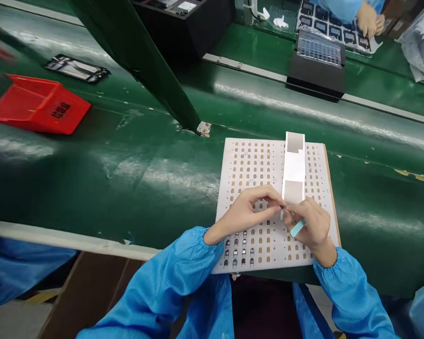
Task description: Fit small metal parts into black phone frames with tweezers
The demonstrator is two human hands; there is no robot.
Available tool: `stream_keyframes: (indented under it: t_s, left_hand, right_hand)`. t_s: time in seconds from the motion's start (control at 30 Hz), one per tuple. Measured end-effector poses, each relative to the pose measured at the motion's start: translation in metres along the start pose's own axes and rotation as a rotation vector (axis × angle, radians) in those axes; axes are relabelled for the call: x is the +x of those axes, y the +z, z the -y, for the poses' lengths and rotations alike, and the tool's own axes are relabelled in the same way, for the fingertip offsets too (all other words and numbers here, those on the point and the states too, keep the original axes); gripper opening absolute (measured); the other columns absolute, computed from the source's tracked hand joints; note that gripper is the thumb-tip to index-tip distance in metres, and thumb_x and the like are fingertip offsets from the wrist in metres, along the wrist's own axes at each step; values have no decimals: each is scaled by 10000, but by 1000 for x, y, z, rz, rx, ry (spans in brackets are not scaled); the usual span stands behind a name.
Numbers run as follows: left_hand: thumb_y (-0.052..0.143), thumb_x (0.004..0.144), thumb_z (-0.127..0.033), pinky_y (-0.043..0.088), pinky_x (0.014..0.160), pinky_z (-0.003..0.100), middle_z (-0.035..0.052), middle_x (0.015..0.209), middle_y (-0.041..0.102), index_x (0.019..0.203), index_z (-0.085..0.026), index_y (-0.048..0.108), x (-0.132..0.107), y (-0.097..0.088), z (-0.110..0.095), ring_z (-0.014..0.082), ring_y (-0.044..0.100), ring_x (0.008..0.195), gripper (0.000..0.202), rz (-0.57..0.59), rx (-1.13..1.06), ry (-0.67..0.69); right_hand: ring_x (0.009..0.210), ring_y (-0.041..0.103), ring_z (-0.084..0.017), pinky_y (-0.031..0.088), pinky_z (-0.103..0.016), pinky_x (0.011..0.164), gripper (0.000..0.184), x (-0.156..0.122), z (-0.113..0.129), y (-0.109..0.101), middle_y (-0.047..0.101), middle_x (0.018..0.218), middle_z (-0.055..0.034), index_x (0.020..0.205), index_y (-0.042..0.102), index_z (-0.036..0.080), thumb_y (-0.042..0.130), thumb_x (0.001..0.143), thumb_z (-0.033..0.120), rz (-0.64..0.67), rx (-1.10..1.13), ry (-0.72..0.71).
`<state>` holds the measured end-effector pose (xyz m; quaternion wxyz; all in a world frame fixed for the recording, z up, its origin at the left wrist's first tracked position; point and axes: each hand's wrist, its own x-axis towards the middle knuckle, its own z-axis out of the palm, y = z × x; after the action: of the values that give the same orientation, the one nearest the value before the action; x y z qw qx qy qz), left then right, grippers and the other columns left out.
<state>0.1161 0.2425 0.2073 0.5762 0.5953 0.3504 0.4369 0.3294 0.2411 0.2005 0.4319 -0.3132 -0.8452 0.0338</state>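
Two bare hands are seen meeting in the lower middle of the frame, above a white perforated tray. The right hand is closed around slim tweezers with a teal grip, whose tip points left toward the left hand. The left hand's fingers are curled and pinched close to that tip; whether a part is gripped between them cannot be told. A white paper strip is laid on the tray just above the hands, its long axis running away from the wearer toward the upper edge of the tray, with its near end touching the fingertips; the right hand lies nearer to it. The tray's pockets are mostly empty; a small group of dark components is seated in the lower-left rows, below the left wrist. The tray rests on a green bench. A red bin is seen at the upper left, a black fixture at the upper right, where another person's hand rests on a tray of cells.
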Motion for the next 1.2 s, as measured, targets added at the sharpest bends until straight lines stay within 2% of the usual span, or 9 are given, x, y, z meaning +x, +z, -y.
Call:
stream_keyframes:
  t_s: [0.3, 0.53, 0.67, 0.87, 1.03, 1.2]
  left_hand:
    - [745, 979, -307, 586, 847, 313, 51, 938, 761, 963, -174, 780, 1, -1, 2, 179, 707, 895, 138, -25, -18, -110]
    - [747, 983, -336, 574, 800, 289, 34, 876, 741, 907, -170, 749, 2, -3, 4, 166, 692, 844, 182, -5, -79, -130]
    - [747, 989, -380, 576, 794, 298, 38, 865, 734, 900, -174, 744, 3, -3, 5, 168, 681, 827, 225, -29, -58, -85]
    - [744, 1007, -358, 593, 795, 306, 58, 904, 761, 939, -178, 775, 2, 1, 4, 177, 703, 854, 196, -85, 66, 54]
    - [738, 1018, -273, 615, 805, 310, 51, 916, 774, 968, -186, 788, 1, 5, 5, 173, 722, 868, 112, -83, 143, 186]
    - [734, 1014, -206, 618, 822, 315, 45, 946, 781, 1013, -192, 785, 1, 5, 7, 173, 734, 900, 53, -120, 235, 285]
  right_hand:
    - [549, 442, -157, 336, -295, 508, 132, -1, 0, 2, 512, 654, 55, 1121, 616, 197, 650, 1063, 84, -5, -45, -16]
    - [553, 465, -151, 340, -294, 518, 153, -2, -2, 2, 544, 685, 36, 1136, 635, 166, 680, 1045, 52, 6, -38, -49]
    - [560, 462, -159, 335, -300, 516, 157, -1, -1, 0, 521, 673, 43, 1164, 631, 181, 643, 1060, 64, 15, -28, -7]
    - [581, 493, -175, 357, -312, 526, 112, 3, 3, -1, 527, 713, 17, 1205, 635, 170, 615, 1124, 245, 16, 17, 54]
    - [578, 484, -165, 351, -303, 516, 98, 2, 3, 2, 513, 702, 32, 1153, 642, 190, 631, 1068, 142, -17, 35, 68]
    - [578, 486, -160, 370, -300, 521, 108, 1, 3, 3, 496, 686, 45, 1117, 644, 206, 629, 1061, 114, -23, 45, 100]
